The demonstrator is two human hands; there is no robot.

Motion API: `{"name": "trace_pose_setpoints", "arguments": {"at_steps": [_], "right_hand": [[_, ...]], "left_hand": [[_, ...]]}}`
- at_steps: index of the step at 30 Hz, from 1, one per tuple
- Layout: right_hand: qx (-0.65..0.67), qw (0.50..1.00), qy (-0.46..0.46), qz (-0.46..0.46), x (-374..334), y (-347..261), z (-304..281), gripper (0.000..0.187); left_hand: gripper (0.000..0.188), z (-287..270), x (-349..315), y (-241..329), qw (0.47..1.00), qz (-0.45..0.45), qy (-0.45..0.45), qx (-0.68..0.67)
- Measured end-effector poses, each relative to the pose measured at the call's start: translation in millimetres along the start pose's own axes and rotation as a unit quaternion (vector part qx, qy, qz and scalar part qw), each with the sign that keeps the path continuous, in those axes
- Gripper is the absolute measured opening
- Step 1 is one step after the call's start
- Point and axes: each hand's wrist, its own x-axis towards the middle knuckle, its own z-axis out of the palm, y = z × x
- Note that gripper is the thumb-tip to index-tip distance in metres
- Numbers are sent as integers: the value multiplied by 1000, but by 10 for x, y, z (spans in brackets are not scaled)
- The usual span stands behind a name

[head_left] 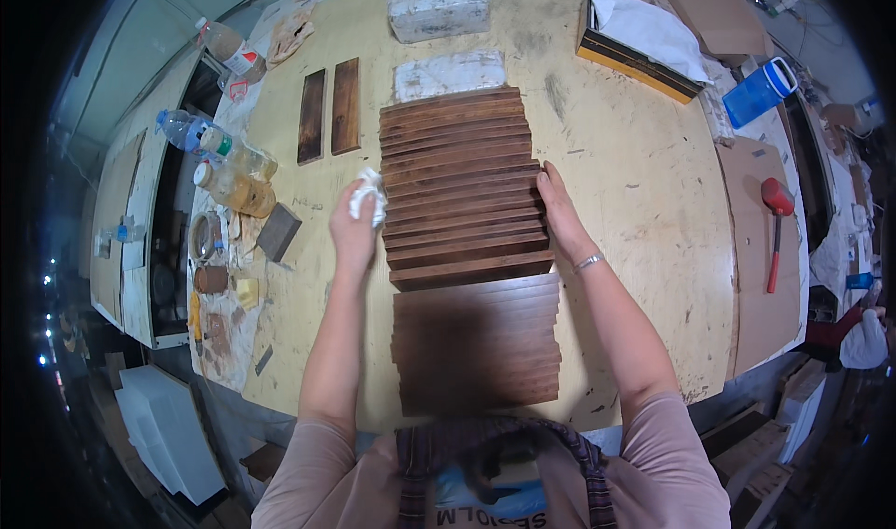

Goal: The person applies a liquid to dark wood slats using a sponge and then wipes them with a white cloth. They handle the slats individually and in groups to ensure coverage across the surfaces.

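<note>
A row of dark brown wooden slats [462,184] runs up the middle of the table, leaning over one another. Nearer to me lies a second group of brown slats [478,342], flatter and overlapping, partly in my shadow. My left hand [351,226] is closed on a crumpled white cloth [369,198] at the left ends of the row. Against the right ends rests my right hand [562,207], its fingers stretched out along the slats and holding nothing that I can see. Two separate dark slats [329,109] lie apart at the far left.
Bottles [229,170] and jars crowd the left edge near a dark block [278,232]. White-smeared blocks [439,11] stand beyond the row. At the right are a box with white paper [644,39], a blue jug [758,93] and a red mallet [777,221] on cardboard.
</note>
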Motion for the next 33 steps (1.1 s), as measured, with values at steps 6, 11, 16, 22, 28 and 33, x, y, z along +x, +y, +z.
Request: {"name": "trace_pose_setpoints", "arguments": {"at_steps": [6, 11, 16, 22, 28, 33], "right_hand": [[-94, 993, -30, -63, -535, 268, -231, 116], [-61, 996, -50, -35, -474, 240, -14, 92], [-221, 968, 59, -106, -378, 439, -52, 95], [-200, 975, 27, -96, -350, 387, -25, 104], [-230, 966, 74, -89, -342, 435, -53, 96], [-190, 973, 49, -123, -249, 566, -50, 86]], "left_hand": [[35, 134, -427, 1194, 947, -67, -155, -273], [43, 1211, -609, 966, 878, 325, -336, 106], [34, 852, -500, 707, 807, 392, -288, 334], [30, 990, -501, 642, 820, 415, -230, 319], [27, 1191, -299, 671, 803, 445, -295, 264], [22, 1387, -359, 684, 822, 428, -271, 260]]}}
